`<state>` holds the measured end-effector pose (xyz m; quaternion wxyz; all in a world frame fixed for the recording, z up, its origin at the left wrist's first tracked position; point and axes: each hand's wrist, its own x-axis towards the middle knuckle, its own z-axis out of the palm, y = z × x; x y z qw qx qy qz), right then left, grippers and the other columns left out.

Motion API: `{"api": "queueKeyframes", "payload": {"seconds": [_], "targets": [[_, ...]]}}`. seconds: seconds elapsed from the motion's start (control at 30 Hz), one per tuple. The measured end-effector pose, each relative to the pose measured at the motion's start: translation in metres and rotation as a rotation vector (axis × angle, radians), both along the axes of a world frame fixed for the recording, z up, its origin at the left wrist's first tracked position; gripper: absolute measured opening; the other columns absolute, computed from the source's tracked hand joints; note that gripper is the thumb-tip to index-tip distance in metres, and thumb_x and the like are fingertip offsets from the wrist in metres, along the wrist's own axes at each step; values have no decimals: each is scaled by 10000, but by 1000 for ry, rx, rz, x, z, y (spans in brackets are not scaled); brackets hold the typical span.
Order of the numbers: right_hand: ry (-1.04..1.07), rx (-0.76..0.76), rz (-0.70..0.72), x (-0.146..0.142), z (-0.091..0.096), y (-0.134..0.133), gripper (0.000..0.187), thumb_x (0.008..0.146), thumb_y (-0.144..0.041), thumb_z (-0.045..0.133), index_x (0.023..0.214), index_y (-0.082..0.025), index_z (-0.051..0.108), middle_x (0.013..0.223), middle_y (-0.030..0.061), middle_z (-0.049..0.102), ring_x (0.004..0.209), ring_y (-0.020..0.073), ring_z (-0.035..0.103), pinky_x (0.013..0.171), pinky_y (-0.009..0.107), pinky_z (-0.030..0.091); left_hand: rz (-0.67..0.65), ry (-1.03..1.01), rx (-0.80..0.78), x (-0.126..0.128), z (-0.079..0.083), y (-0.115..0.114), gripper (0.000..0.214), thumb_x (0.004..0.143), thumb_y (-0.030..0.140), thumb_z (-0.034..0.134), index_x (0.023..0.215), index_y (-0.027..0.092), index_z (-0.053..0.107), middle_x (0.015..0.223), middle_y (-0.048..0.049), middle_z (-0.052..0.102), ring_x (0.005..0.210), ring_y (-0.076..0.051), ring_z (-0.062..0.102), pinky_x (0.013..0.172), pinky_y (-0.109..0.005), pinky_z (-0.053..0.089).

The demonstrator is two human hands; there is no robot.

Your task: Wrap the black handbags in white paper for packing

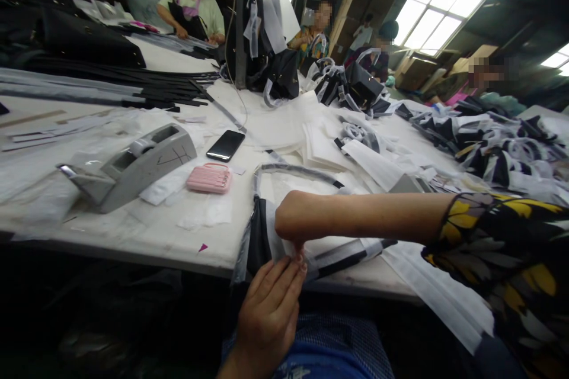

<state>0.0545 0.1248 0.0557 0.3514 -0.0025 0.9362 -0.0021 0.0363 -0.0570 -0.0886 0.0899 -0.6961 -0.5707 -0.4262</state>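
A black bag (258,235) with a paper-wrapped handle (299,170) lies at the near table edge. My left hand (267,308) reaches up from below, its fingers straight and together, the tips touching the bag's white wrapping beside a wrapped black strap (344,254). My right hand (296,220) comes in from the right on a bare forearm with a floral sleeve. Its wrist is bent down over the bag and its fingers are mostly hidden. One fingertip meets my left fingertips.
A grey tape dispenser (133,166), a black phone (226,145) and a pink case (210,178) sit to the left on the white table (169,237). Sheets of white paper (322,142), black straps (133,83) and wrapped bags (480,148) crowd the far side. Several people work at the back.
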Motion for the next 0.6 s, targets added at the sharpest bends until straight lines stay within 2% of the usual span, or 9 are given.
{"api": "queueKeyframes", "payload": {"seconds": [0.1, 0.23, 0.37, 0.47, 0.6], "targets": [[-2, 165, 126, -2, 3, 9, 390, 726, -540, 796, 827, -163, 794, 740, 104, 741, 731, 265, 684, 586, 294, 374, 17, -7, -1, 1, 1, 0, 478, 897, 17, 473, 1337, 162, 588, 1347, -10, 648, 1271, -185, 556, 1145, -359, 353], [102, 177, 88, 2, -4, 32, 630, 698, -764, 680, 823, -155, 784, 738, 120, 732, 709, 236, 665, 595, 282, 331, 35, -4, 8, 2, 1, 1, 479, 894, 13, 471, 1328, 173, 596, 1350, -8, 645, 1260, -188, 569, 1116, -367, 393], [71, 43, -96, 2, -14, 52, 646, 648, -806, 675, 852, -200, 762, 738, 49, 717, 667, 180, 611, 592, 264, 300, 48, 16, 20, 0, 0, 2, 469, 898, 11, 461, 1319, 166, 602, 1343, -11, 650, 1252, -188, 575, 1093, -373, 421], [53, -63, -253, 0, -26, 68, 643, 597, -768, 740, 865, -184, 741, 724, 11, 692, 661, 157, 575, 603, 254, 315, 48, 57, 26, -1, 0, 3, 472, 902, 16, 462, 1335, 160, 586, 1348, -17, 647, 1255, -191, 575, 1077, -379, 445], [114, -403, -473, 1, -45, 92, 596, 597, -577, 849, 988, -143, 728, 875, 18, 723, 785, 153, 620, 675, 224, 404, 59, 86, 46, -2, 0, 2, 496, 891, 12, 461, 1344, 176, 580, 1325, -32, 663, 1230, -198, 598, 1053, -393, 487]]}}
